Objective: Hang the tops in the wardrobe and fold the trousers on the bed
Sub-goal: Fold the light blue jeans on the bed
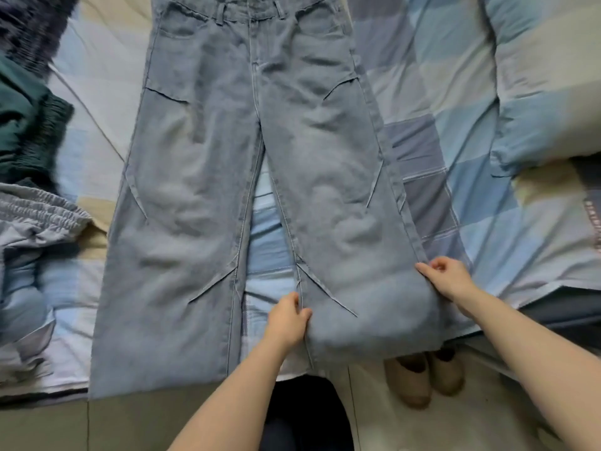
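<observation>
Jeans (pixel 208 164) lay flat on the bed (pixel 487 222). Left hand (pixel 287 320) and right hand (pixel 450 278) each pinched 1 edge of the right leg, likely to fold it across.

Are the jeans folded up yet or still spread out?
Mostly spread out. The jeans lie flat on the bed, legs apart; only the right leg's hem is turned up, held by both hands.

The jeans (pixel 227 177) are faded, matt blue denim with raised seams. The bed (pixel 455 109) wears soft, creased checked cotton. The floor (pixel 136 424) looks smooth and tiled.
</observation>
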A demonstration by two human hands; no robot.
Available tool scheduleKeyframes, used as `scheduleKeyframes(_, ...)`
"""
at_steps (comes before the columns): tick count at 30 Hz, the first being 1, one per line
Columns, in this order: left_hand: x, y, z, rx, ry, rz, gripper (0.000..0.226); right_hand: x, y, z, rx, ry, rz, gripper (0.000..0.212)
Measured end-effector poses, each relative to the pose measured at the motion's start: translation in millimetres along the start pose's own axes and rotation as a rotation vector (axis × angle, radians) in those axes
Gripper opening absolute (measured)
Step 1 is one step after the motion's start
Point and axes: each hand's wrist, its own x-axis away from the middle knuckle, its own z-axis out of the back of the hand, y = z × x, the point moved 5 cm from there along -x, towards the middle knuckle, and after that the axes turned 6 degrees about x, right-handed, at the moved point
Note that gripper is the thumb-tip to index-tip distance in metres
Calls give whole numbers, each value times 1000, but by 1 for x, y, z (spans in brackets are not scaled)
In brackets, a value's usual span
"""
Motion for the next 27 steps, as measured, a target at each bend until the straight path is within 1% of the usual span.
scheduleKeyframes(1,2,-1,1,-64,-41,14,20,5,-3,-8,-61,-61,-14,16)
scheduleKeyframes(2,1,-2,0,-107,-82,24,35,12,-10,-14,-157,-123,-12,20)
scheduleKeyframes(3,0,2,3,-132,-68,16,46,25,-25,-18,-283,-208,12,29)
scheduleKeyframes(4,-2,9,11,-147,3,-24,51,39,-41,-20,-374,-298,68,39)
scheduleKeyframes(5,-1,21,20,-131,80,-61,51,54,-59,-20,-402,-358,170,50)
scheduleKeyframes(6,-3,34,29,-44,132,-88,48,67,-74,-19,-351,-379,298,57)
scheduleKeyframes(7,-6,49,38,130,129,-89,42,81,-91,-19,-262,-367,415,62)
scheduleKeyframes(9,-8,86,54,564,8,-73,27,109,-119,-26,-89,-341,621,64)
scheduleKeyframes(10,-12,103,62,745,-35,-66,25,122,-132,-35,-38,-372,698,64)
scheduleKeyframes(11,-18,114,71,814,-28,-56,28,138,-145,-44,-3,-433,765,64)
scheduleKeyframes(12,-26,123,81,810,13,-57,35,150,-157,-54,34,-520,806,63)
scheduleKeyframes(14,-37,127,110,649,191,-63,49,164,-182,-68,189,-701,863,54)
scheduleKeyframes(15,-38,127,119,558,268,-71,52,165,-191,-66,275,-765,865,43)
scheduleKeyframes(16,-41,126,134,498,311,-77,54,155,-209,-67,309,-764,853,26)
scheduleKeyframes(17,-41,125,146,436,322,-86,50,139,-231,-62,302,-687,832,20)
scheduleKeyframes(19,-44,120,160,301,307,-125,33,90,-277,-45,182,-386,714,27)
scheduleKeyframes(20,-46,116,164,253,301,-147,28,62,-300,-38,126,-229,648,25)
scheduleKeyframes(21,-49,109,168,227,290,-147,25,39,-329,-33,118,-85,612,22)
scheduleKeyframes(22,-51,104,169,210,280,-164,24,22,-356,-30,168,28,622,19)
scheduleKeyframes(23,-53,98,173,199,258,-164,24,9,-387,-37,266,84,667,24)
scheduleKeyframes(24,-55,93,174,197,238,-173,23,2,-414,-44,404,98,744,41)
scheduleKeyframes(25,-58,88,180,204,215,-173,24,-1,-443,-59,578,78,841,61)
scheduleKeyframes(26,-60,85,183,211,192,-182,24,-1,-464,-73,755,58,928,75)
scheduleKeyframes(27,-61,79,188,219,165,-185,24,0,-481,-91,924,39,997,80)
